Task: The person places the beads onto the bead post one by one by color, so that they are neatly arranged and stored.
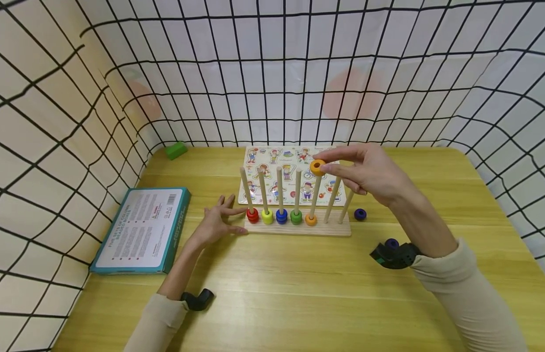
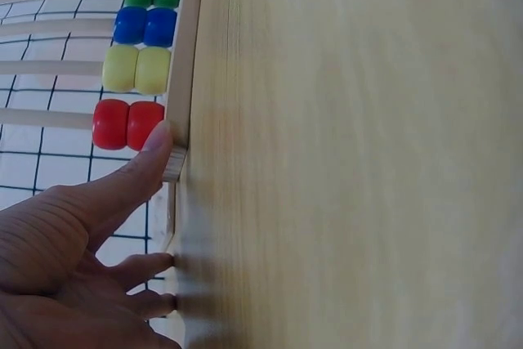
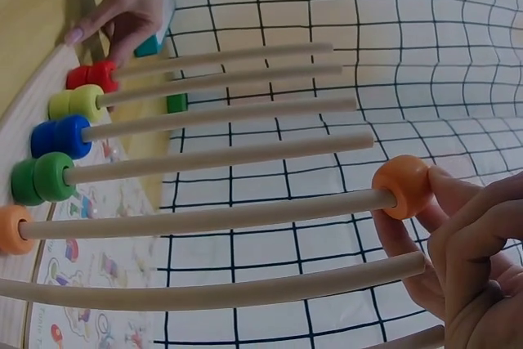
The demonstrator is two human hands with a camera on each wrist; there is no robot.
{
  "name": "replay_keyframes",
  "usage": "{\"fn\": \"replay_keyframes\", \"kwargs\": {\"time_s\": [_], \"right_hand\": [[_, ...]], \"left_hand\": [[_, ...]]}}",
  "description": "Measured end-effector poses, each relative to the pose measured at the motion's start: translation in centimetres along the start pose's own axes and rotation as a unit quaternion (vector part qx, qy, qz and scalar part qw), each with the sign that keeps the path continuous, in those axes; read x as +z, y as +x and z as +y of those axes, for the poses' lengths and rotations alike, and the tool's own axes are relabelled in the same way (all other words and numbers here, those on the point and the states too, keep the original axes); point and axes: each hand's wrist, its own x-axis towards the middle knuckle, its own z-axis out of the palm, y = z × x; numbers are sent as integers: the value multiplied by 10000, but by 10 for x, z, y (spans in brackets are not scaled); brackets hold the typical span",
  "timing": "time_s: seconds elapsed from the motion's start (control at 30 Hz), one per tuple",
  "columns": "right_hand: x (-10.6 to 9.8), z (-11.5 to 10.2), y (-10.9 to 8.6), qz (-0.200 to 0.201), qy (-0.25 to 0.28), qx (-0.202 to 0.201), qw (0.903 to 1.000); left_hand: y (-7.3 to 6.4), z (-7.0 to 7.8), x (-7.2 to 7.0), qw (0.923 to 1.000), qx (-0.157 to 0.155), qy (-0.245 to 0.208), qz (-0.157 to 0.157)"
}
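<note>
My right hand (image 1: 373, 173) pinches an orange bead (image 1: 317, 167) between thumb and fingers. The bead sits at the top of a peg whose foot carries another orange bead (image 1: 310, 220). The wooden peg stand (image 1: 299, 229) has several upright pegs. Pairs of red (image 1: 252, 215), yellow (image 1: 267, 217), blue (image 1: 281, 216) and green beads (image 1: 296, 217) rest low on their pegs; the two rightmost pegs are bare. My left hand (image 1: 217, 222) touches the stand's left end with fingers spread. In the left wrist view, its thumb (image 2: 135, 181) lies against the base beside the red beads.
A picture board (image 1: 272, 171) lies behind the stand. Dark blue beads (image 1: 360, 214) lie on the table to the right, one partly hidden by the wrist camera. A teal box (image 1: 136, 230) lies left, a green block (image 1: 175, 150) far left. Black wire mesh (image 1: 299, 73) surrounds the table.
</note>
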Motion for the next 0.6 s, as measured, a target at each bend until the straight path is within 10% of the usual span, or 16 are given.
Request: {"fn": "replay_keyframes", "kwargs": {"time_s": [0.6], "right_hand": [[-16,10,-14,230,-52,-552,9982]], "left_hand": [[0,0,0,10000,1,31,14]]}}
